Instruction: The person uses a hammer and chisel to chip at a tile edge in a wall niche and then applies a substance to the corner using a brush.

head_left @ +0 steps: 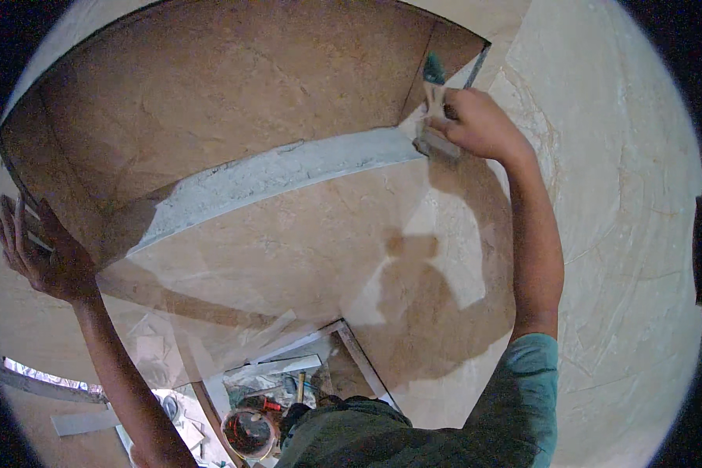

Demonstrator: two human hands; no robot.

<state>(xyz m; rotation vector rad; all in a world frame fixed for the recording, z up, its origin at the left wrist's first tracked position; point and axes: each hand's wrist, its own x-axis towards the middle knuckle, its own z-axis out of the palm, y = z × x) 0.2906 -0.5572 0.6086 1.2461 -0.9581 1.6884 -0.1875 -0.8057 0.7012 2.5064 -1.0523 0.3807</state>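
Observation:
A recessed niche [242, 86] with brown stone-look lining is set into the beige tiled wall. Along its lower ledge runs a rough pale grey strip [281, 168]. My right hand [476, 125] is closed round a flat brush-like tool [434, 95] with a pale handle and a green end pointing up. Its wide grey lower end [438, 147] is at the right end of the ledge; whether it is bristles or a blade I cannot tell. My left hand [51, 253] rests with fingers spread at the niche's left edge and holds nothing.
Below me, a bucket [249, 431] stands among tools, one with a red part [271, 403], near a pale frame-like edge [363, 363]. Pale tile pieces [154, 347] lie at lower left. My shadow falls on the wall under the niche.

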